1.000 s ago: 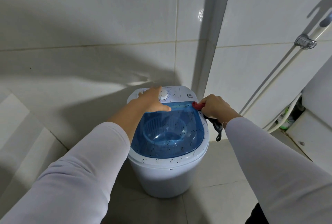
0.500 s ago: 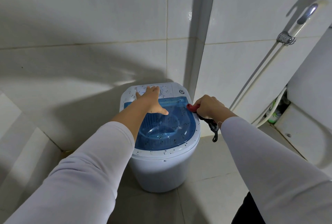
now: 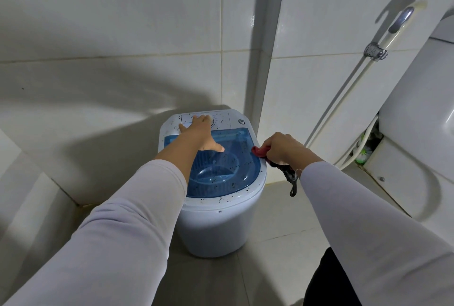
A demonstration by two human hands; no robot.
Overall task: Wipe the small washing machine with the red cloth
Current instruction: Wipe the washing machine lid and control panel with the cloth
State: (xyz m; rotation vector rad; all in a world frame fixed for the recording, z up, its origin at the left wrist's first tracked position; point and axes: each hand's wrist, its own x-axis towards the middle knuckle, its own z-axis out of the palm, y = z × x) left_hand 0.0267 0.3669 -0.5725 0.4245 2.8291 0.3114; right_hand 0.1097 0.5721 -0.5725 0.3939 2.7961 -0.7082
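Observation:
A small white washing machine (image 3: 216, 227) stands on the floor in the tiled corner. Its see-through blue lid (image 3: 231, 170) is closed and speckled with dark spots, as is the white control panel behind it. My left hand (image 3: 199, 133) lies flat on the panel, fingers spread, thumb over the lid. My right hand (image 3: 282, 148) is closed on the red cloth (image 3: 258, 152), pressing it against the lid's right rim. A dark end of the cloth (image 3: 291, 178) dangles below that hand.
Tiled walls close in behind and to the left of the machine. A spray hose (image 3: 348, 94) in a wall bracket hangs at the right. A white toilet (image 3: 417, 133) stands at the far right. Bare floor tiles (image 3: 282, 219) lie between machine and toilet.
My left hand slid back from the lid's rear edge onto the control panel. My right hand with the cloth moved a little forward along the right rim. The view shifted left.

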